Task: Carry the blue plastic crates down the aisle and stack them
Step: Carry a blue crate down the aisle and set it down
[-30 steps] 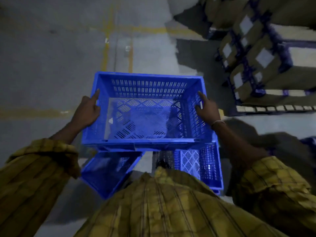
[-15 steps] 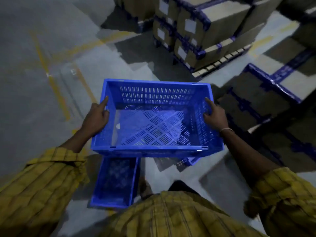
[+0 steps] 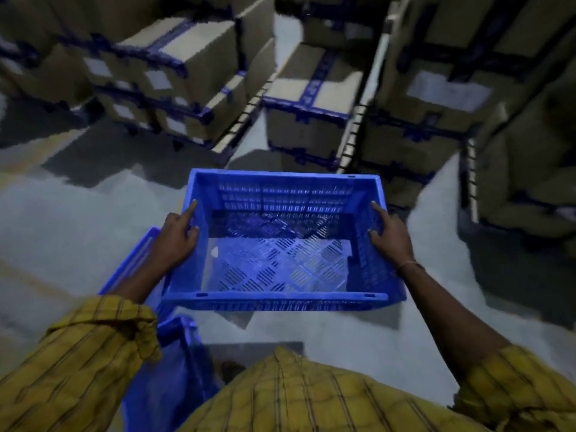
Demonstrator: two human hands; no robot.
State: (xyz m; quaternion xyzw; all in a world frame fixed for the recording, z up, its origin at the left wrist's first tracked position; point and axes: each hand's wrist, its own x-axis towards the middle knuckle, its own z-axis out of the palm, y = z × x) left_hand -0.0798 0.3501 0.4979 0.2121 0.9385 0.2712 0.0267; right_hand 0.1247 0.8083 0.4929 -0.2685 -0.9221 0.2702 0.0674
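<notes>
Stacked cartons [image 3: 199,73] are lining the aisle as I'm carrying the crate [image 3: 277,244], left hand [image 3: 176,238] and right hand [image 3: 389,236] gripping its rims, stacking not yet done.

I hold a blue plastic crate [image 3: 282,244] level in front of me, open side up and empty, its walls slotted and its floor a lattice of vents. My left hand [image 3: 176,236] grips its left rim, my right hand [image 3: 389,236] its right rim. A second blue crate [image 3: 137,263] sits lower at my left, partly hidden
</notes>
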